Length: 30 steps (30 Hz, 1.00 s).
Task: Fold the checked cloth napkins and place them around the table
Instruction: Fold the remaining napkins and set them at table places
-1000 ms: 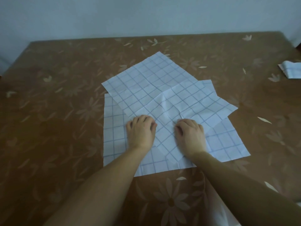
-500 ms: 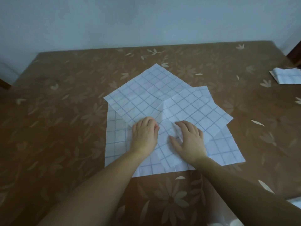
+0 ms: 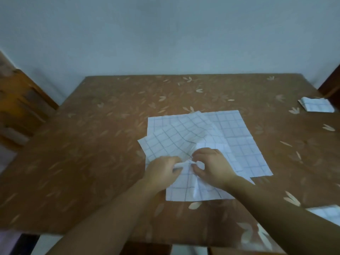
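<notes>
White checked napkins lie overlapping in the middle of the brown flowered table (image 3: 92, 144). The top napkin (image 3: 176, 137) is rumpled and bunched up near its front. My left hand (image 3: 161, 170) pinches a bunched fold of it between thumb and fingers. My right hand (image 3: 213, 166) pinches the same napkin just to the right, fingers curled. A flat napkin (image 3: 239, 137) lies under it and sticks out on the right. A folded checked napkin (image 3: 316, 105) sits at the table's far right edge.
Another piece of checked cloth (image 3: 327, 212) shows at the near right edge. A wooden chair (image 3: 20, 107) stands at the left of the table and a dark chair back (image 3: 331, 83) at the far right. A pale wall is behind.
Both hands went from lying flat on the napkin to pinching it, and the cloth has bunched up and pulled toward me. My view has lifted and shifted left.
</notes>
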Motion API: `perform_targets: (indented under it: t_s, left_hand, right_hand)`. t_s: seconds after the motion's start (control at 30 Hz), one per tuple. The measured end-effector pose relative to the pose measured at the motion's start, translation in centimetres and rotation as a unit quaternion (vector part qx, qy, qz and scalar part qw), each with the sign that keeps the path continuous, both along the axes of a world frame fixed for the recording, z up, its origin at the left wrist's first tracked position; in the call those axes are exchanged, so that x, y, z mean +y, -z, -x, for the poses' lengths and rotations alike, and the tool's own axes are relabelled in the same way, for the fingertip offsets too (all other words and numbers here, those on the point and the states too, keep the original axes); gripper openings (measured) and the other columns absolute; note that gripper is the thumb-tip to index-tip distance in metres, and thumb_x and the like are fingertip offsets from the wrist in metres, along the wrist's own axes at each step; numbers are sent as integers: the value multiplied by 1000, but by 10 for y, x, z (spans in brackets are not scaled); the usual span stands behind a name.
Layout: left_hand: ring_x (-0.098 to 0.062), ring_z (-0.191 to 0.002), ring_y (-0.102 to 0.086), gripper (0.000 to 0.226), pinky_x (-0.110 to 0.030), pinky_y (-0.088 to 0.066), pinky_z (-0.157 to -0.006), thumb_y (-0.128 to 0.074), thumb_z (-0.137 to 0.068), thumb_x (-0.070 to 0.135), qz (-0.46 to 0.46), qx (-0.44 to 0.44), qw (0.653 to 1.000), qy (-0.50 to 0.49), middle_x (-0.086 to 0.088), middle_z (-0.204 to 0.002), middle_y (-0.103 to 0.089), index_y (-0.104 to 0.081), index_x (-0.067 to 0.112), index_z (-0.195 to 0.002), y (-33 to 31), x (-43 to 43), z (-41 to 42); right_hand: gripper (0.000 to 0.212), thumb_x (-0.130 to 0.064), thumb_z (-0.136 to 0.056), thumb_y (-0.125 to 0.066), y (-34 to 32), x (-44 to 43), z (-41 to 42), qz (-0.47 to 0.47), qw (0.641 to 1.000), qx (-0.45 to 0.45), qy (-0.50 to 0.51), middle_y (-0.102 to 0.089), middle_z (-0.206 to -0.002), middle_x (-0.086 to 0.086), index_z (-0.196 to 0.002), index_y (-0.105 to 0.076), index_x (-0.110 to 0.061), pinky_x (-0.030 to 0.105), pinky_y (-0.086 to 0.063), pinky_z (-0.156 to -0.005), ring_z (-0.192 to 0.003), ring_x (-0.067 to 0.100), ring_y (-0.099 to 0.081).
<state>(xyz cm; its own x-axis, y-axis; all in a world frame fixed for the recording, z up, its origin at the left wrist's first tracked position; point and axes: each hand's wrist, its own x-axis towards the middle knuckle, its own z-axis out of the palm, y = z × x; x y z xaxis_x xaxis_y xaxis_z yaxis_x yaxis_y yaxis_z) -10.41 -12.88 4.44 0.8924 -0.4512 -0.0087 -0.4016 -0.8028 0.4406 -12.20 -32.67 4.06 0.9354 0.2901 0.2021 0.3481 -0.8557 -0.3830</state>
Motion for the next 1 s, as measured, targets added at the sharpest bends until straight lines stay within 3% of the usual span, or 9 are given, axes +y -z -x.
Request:
perform_targets:
  t_s: [0.13, 0.3, 0.37, 0.47, 0.57, 0.77, 0.83, 0.93, 1.0]
  left_hand:
    - [-19, -84, -65, 18, -37, -52, -70, -55, -94, 26, 0, -30, 999, -13, 2, -89, -72, -72, 24, -101, -37, 25, 31]
    - [-16, -88, -64, 21, -28, -40, -66, -55, -94, 23, 18, -108, 994, 24, 5, -97, -73, -73, 26, -105, -103, 55, 89]
    - [-14, -90, -64, 21, -27, -44, -68, -54, -95, 25, 20, -133, 990, 40, 8, -100, -72, -72, 28, -107, -123, 69, 116]
    - [-13, -89, -64, 23, -36, -53, -71, -51, -94, 28, 7, -151, 987, 56, 10, -99, -71, -72, 30, -105, -143, 94, 156]
    - [-14, -92, -64, 30, -37, -54, -72, -48, -89, 37, -27, -169, 983, 63, 10, -103, -70, -71, 29, -106, -159, 117, 186]
    - [-5, -113, -53, 75, -35, -48, -96, -46, -68, 84, -3, 9, 1000, 18, 17, -127, -57, -56, 38, -126, -219, 125, 233]
    - [-9, -117, -52, 63, -41, -48, -100, -45, -78, 79, 82, 59, 995, -3, 14, -131, -55, -55, 41, -126, -245, 110, 250]
    - [-15, -111, -58, 34, -40, -49, -99, -50, -80, 74, 247, 232, 941, 1, 17, -115, -66, -68, 54, -101, -283, 84, 274]
    - [-22, -107, -66, 71, -39, -52, -93, -68, -48, 84, 363, 340, 867, 13, 3, -111, -73, -76, 38, -102, -297, 71, 287]
  right_hand:
    - [24, -28, -83, -58, -36, 12, 40, -29, 999, 26, -6, -66, -107, -6, -104, -67, -20, 37, -47, -89, -101, 17, -60]
    - [75, -32, -85, -59, -77, 27, 79, 72, 991, 97, 65, -30, -156, -8, -152, -25, -25, 38, -22, -114, -146, 15, -24]
    - [66, -40, -84, -62, -90, 36, 92, 80, 986, 111, 97, -43, -146, -11, -144, -38, -31, 40, -24, -111, -141, 15, -32]
    - [2, -33, -82, -59, -114, 58, 114, 43, 988, 105, 107, -60, -94, -14, -82, -60, -35, 36, -31, -89, -103, 15, -56]
    - [16, -19, -85, -57, -140, 74, 134, -5, 990, 94, 100, -64, -88, -12, -77, -60, -33, 33, -41, -85, -89, 15, -59]
    - [13, -12, -88, -57, -217, 80, 170, -32, 999, -6, 20, -64, -84, -4, -82, -63, -22, 31, -44, -67, -81, 19, -59]
    - [8, -13, -89, -60, -241, 78, 185, -30, 998, -48, -4, -67, -84, -1, -88, -68, -16, 32, -42, -65, -77, 20, -58]
    - [23, -14, -89, -61, -271, 63, 218, -16, 998, -56, -35, -55, -69, -9, -71, -57, -28, 33, -37, -59, -64, 13, -50]
    - [22, -12, -87, -61, -287, 44, 240, -17, 997, -64, -31, -56, -67, -7, -69, -56, -24, 34, -38, -60, -66, 16, -52]
